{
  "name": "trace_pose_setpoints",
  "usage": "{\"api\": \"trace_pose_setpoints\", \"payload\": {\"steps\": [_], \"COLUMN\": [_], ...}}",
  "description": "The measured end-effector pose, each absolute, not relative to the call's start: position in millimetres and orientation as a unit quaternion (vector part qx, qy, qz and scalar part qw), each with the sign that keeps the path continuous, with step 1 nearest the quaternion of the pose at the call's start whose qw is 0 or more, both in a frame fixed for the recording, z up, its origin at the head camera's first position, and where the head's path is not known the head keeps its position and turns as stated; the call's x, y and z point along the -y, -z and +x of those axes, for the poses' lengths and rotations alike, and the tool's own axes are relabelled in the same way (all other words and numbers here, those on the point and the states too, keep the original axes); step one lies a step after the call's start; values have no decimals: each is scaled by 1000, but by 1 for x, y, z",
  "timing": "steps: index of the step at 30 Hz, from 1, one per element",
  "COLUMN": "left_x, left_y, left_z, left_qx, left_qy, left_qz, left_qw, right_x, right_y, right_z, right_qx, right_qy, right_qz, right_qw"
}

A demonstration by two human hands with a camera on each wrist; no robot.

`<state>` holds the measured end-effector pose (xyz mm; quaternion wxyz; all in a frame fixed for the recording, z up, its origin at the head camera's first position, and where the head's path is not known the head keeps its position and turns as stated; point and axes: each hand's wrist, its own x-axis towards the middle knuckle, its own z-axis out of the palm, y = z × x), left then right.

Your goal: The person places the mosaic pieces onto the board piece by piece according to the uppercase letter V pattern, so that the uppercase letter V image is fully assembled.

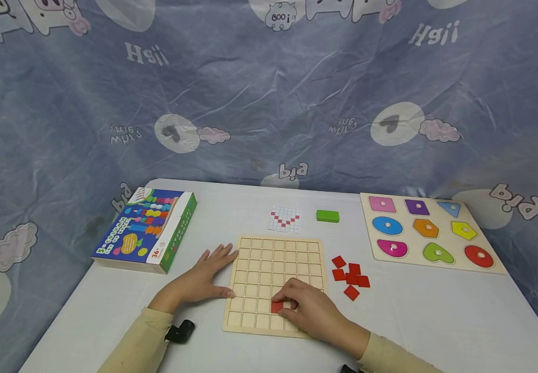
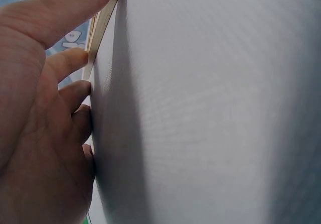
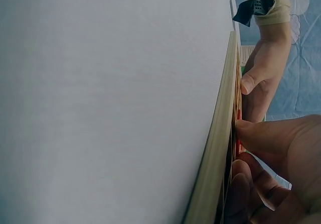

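Note:
A wooden grid board (image 1: 255,277) with square recesses lies on the white table. My left hand (image 1: 203,277) rests at the board's left edge, fingers spread, thumb and fingertips touching it; the left wrist view shows the thumb (image 2: 75,10) against the board's side. Over the lower part of the grid, my right hand (image 1: 313,311) pinches a red square tile (image 1: 276,307) between thumb and index finger, with the tile at one of the cells. In the right wrist view only a thin strip of red (image 3: 238,138) shows between the fingers. Several loose red tiles (image 1: 352,278) lie right of the board.
Behind the board are a small pattern card (image 1: 285,219) with red squares in a V and a green block (image 1: 328,216). A boxed toy (image 1: 145,228) lies at the left. On the right is a shape puzzle board (image 1: 410,220). A printed cloth (image 1: 269,93) hangs behind.

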<state>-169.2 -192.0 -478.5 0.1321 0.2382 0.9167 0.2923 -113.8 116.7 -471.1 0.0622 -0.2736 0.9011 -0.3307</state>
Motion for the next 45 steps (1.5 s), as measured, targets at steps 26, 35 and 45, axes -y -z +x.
{"api": "trace_pose_setpoints", "payload": {"steps": [26,35,45], "left_x": [191,192,193], "left_y": [478,482,483], "left_z": [-168,-169,-170], "left_qx": [-915,-915,-915], "left_qy": [-296,-295,-294], "left_qz": [243,239,240], "left_qw": [131,133,133], "right_x": [-124,-134,-157], "right_y": [471,468,464], "right_z": [-114,-115,-121], "right_qx": [-888,-883,-898], "right_qy": [359,384,375], "right_qz": [-277,-259,-224], "right_qw": [78,70,55]}}
